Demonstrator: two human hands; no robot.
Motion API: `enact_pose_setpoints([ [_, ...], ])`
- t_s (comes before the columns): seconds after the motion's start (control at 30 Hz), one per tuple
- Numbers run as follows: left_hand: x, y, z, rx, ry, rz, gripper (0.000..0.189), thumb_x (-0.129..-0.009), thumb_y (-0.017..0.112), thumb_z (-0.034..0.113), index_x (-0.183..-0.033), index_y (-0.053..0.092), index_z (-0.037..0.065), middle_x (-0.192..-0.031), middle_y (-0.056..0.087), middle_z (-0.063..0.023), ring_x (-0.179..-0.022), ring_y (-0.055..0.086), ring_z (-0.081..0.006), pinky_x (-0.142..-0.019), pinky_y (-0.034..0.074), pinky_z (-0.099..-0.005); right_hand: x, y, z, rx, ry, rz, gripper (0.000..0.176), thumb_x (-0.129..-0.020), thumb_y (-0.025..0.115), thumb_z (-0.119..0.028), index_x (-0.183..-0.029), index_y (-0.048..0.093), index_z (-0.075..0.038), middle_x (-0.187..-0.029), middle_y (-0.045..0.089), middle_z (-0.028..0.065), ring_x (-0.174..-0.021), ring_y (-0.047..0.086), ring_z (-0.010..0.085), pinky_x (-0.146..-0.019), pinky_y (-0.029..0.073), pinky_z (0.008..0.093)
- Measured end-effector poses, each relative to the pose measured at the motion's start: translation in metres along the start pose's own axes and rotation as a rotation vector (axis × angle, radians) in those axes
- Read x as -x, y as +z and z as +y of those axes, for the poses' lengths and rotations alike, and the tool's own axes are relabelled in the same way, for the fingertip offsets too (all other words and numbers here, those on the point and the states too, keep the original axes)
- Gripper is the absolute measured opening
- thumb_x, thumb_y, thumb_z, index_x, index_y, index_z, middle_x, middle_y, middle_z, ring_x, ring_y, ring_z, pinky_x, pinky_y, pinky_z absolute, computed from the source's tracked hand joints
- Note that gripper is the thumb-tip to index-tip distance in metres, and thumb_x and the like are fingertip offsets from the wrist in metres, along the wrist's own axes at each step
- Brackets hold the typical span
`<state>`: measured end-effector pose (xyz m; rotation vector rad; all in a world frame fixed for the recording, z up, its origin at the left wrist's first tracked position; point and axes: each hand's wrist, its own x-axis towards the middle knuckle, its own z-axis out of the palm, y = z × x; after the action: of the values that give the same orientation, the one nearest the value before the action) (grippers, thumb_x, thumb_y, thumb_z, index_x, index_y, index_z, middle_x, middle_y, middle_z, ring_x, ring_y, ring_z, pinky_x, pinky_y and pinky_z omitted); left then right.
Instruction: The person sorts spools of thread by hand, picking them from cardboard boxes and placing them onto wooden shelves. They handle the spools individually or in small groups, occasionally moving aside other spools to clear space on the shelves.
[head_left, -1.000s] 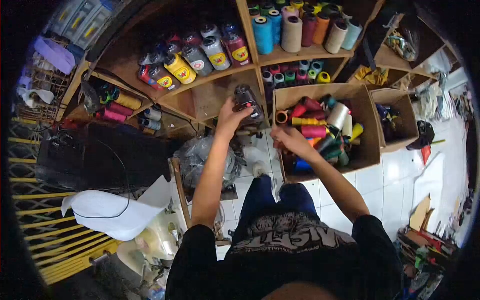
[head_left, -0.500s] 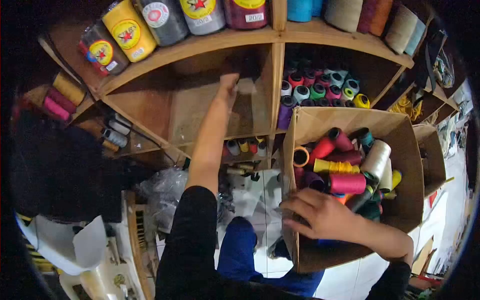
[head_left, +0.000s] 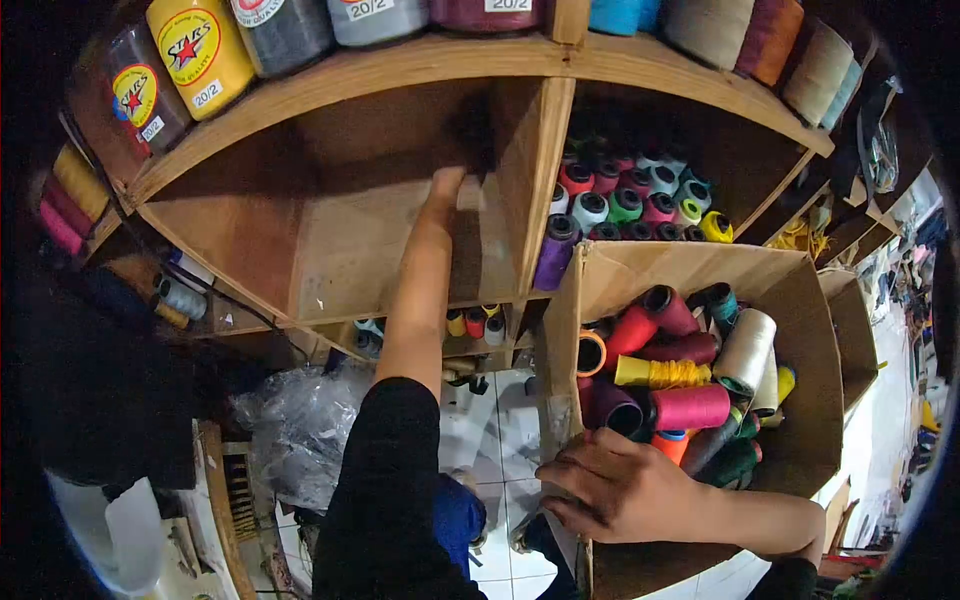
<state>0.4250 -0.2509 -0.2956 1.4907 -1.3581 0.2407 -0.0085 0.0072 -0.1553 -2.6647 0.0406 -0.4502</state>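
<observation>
One box of spools is perhaps steadied by the right hand, fingers half-curled at its edge, while the left hand is sunk in a shelf compartment, though neither grip can be told.

The person wears a black top: the left sleeve, plain and loose, ends in a hem around the elbow, and the right sleeve is black too. Blue trousers clothe the legs; the right hand is bare.

Wooden shelving; glossy white tiled floor.
</observation>
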Motion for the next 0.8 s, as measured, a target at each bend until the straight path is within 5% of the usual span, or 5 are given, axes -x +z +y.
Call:
enact_pose_setpoints([
  [0.37,0.046,-0.046,0.052,-0.354,-0.368,-0.406,0.026,-0.080,0.060,0.012,-0.102,0.063,-0.002,-0.104,0.063,-0.0211,-0.088,0.063,-0.0331,-0.079,0.049,-0.0411,0.005,-0.066,-0.023,-0.059,0.079,0.014,0.028,-0.076,0.066,-0.021,-0.098,0.057,-0.005,-0.088,0.058,0.0089,-0.077,0.062,0.0251,-0.065,0.053,0.0348],
  [0.43,0.073,-0.065,0.109,0.025,-0.677,0.018,0.031,-0.081,0.059,0.007,-0.111,0.059,-0.001,-0.111,0.062,-0.0193,-0.093,0.063,-0.0302,-0.082,0.049,-0.0373,0.017,-0.101,-0.028,-0.086,0.166,0.055,0.026,-0.078,0.063,-0.020,-0.098,0.057,-0.004,-0.087,0.059,0.0097,-0.077,0.062,0.0251,-0.066,0.053,0.0353],
  [0.47,0.092,-0.095,0.174,0.459,-0.436,0.038,0.041,-0.081,0.059,0.001,-0.122,0.051,-0.004,-0.123,0.057,-0.0167,-0.108,0.058,-0.0260,-0.090,0.047,-0.0345,0.030,-0.114,-0.028,-0.058,0.279,0.005,0.024,-0.079,0.062,-0.019,-0.097,0.057,-0.004,-0.086,0.058,0.0104,-0.076,0.062,0.0255,-0.067,0.052,0.0361],
  [0.67,0.173,-0.187,0.367,0.266,-0.839,-0.261,0.034,-0.082,0.063,-0.005,-0.115,0.053,-0.006,-0.124,0.053,-0.0160,-0.104,0.059,-0.0232,-0.089,0.048,-0.0330,0.111,-0.180,-0.046,-0.246,0.759,0.588,0.020,-0.080,0.062,-0.014,-0.096,0.062,-0.002,-0.079,0.064,0.0126,-0.074,0.063,0.0266,-0.067,0.050,0.0353],
  [0.8,0.165,-0.172,0.468,0.575,-0.702,-0.520,0.029,-0.081,0.062,-0.007,-0.109,0.054,-0.006,-0.119,0.052,-0.0130,-0.102,0.059,-0.0209,-0.088,0.048,-0.0308,0.179,-0.209,-0.038,-0.484,1.149,0.950,0.022,-0.084,0.061,-0.016,-0.100,0.063,-0.001,-0.080,0.066,0.0061,-0.074,0.063,0.0149,-0.070,0.049,0.0285],
])
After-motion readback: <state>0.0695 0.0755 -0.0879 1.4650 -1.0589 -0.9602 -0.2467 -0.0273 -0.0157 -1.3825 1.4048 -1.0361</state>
